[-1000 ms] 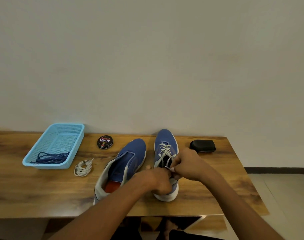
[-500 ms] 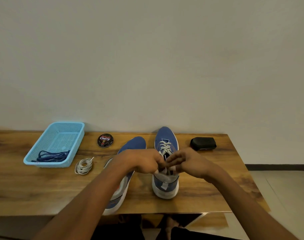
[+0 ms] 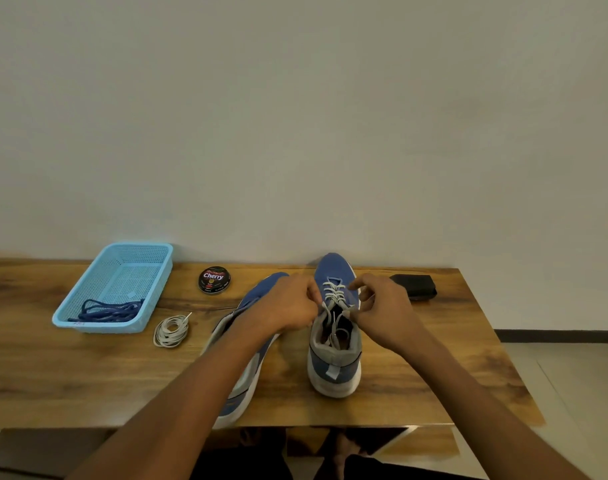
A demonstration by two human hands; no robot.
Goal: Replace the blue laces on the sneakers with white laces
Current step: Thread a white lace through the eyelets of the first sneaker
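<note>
The only readable text was "Cherry", in white script across the lid of the black tin on the table; smaller print beneath it was too small to read.

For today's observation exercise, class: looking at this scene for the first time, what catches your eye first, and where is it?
Two hands, left hand and right hand, pinch the white lace of the right sneaker at the table's centre. Left of it lies the unlaced left sneaker. Far left, a light-blue basket holds the blue laces.

Bare forearms, no sleeves, left hand, right hand
</note>
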